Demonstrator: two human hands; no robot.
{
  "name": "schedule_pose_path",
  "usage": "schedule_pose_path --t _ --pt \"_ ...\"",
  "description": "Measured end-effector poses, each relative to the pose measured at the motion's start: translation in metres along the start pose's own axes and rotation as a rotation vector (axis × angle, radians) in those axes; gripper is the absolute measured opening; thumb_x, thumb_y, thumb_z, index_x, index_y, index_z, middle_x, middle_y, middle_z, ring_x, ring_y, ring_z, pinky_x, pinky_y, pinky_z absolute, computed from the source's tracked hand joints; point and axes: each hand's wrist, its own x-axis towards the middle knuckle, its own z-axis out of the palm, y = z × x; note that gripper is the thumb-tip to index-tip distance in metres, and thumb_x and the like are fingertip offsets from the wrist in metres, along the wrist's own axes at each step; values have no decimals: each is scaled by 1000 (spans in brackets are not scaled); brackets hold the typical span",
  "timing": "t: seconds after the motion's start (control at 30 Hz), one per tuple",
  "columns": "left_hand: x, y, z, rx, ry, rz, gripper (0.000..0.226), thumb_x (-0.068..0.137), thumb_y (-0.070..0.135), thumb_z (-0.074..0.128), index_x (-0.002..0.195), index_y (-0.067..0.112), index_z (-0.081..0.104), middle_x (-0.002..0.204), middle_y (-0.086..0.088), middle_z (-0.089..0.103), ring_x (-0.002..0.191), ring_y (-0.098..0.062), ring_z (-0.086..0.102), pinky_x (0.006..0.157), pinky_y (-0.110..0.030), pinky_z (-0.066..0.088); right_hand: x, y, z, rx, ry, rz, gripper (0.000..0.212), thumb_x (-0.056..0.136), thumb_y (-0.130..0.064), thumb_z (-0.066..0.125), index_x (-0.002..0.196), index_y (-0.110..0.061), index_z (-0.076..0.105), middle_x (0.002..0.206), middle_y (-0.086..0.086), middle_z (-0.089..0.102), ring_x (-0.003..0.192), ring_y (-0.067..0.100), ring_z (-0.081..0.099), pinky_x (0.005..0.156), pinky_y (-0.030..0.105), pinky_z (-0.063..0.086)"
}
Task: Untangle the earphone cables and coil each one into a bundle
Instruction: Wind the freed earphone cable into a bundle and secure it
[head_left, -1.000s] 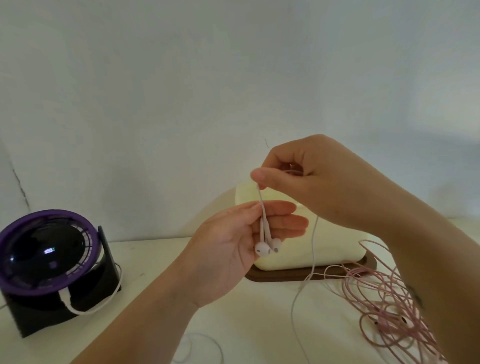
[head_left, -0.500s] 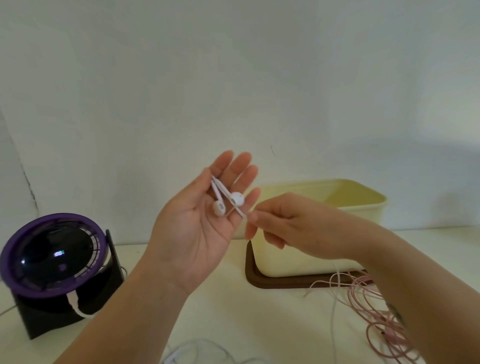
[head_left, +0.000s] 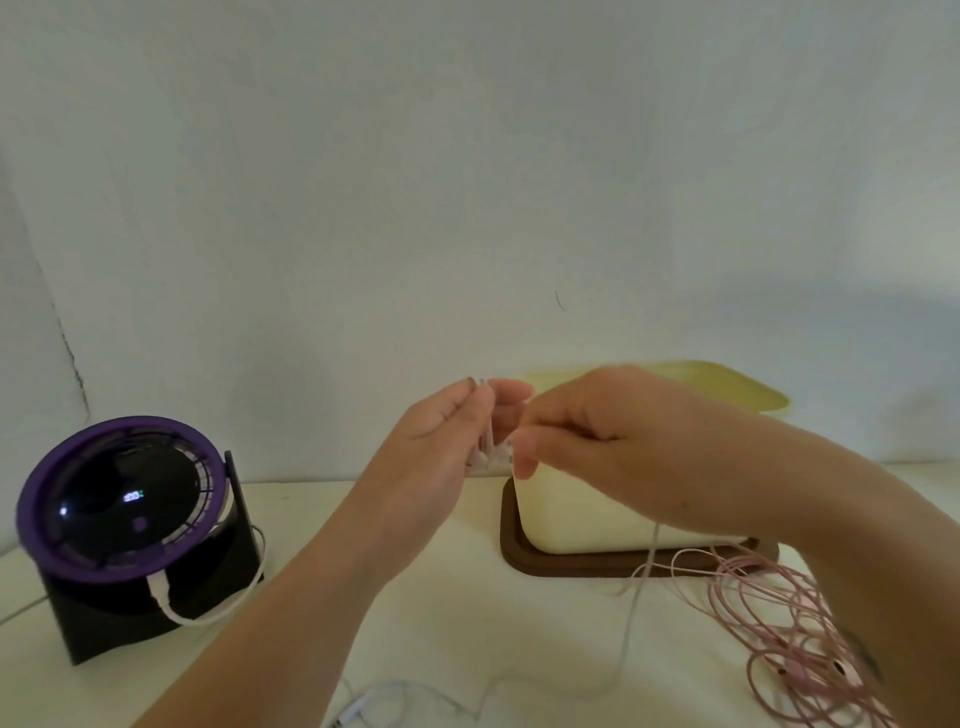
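My left hand (head_left: 441, 447) is raised in front of me and holds the two white earbuds (head_left: 488, 457) against its fingers, stems pointing up. My right hand (head_left: 587, 431) is right beside it, fingers curled, pinching the white cable (head_left: 631, 618), which drops from it to the table and runs left along the bottom edge. The picture is blurred around the fingertips. A tangled pink earphone cable (head_left: 779, 618) lies in loose loops on the table at the lower right, partly under my right forearm.
A cream box (head_left: 582, 525) stands on a dark brown tray (head_left: 545, 566) behind my hands. A black and purple round fan (head_left: 124, 514) with a white cord sits at the left. The white wall is close behind the table.
My left hand dropped lower and turned edge-on, fingers closing over the earbuds. My right hand rose and moved in against it, still on the white cable.
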Motion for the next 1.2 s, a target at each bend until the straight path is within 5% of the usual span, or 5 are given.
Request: schedule_pose_path --t 0.27,0.5,0.73,0.93,1.2 --pt "-4 1 5 -170 -274 -62 37 92 33 39 88 15 72 87 -10 72 85 -22 66 81 -29 53 6 16 -8 181 378 -10 28 90 -38 51 71 -24 65 41 -9 34 38 7 32 42 13 29" --pt "-6 15 2 -578 -500 -142 31 98 25 45 106 4 66 90 -13 70 91 -26 68 94 -42 50 15 30 9 485 305 11 31 88 -40 55 68 -17 63 58 3 39 54 16 33 50 25 29" --pt "-4 22 -6 -555 -121 -127 35 85 24 47 76 7 76 78 -14 72 82 -28 72 82 -40 56 21 41 22 365 254 47 42 88 -37 51 68 -1 54 52 -6 35 50 8 29 47 22 25" --pt "-3 25 -13 -748 -330 -186 41 105 18 27 125 -9 51 120 -27 60 121 -37 53 112 -53 25 24 39 29 513 306 41 31 81 -45 59 64 -20 63 58 13 42 54 26 33 50 36 31" --pt "3 22 -3 -657 109 -53 33 100 22 30 111 7 58 103 -9 72 96 -21 70 91 -42 52 22 26 39 222 72 2 25 95 -30 51 72 -30 59 50 -10 36 45 6 34 48 15 30"
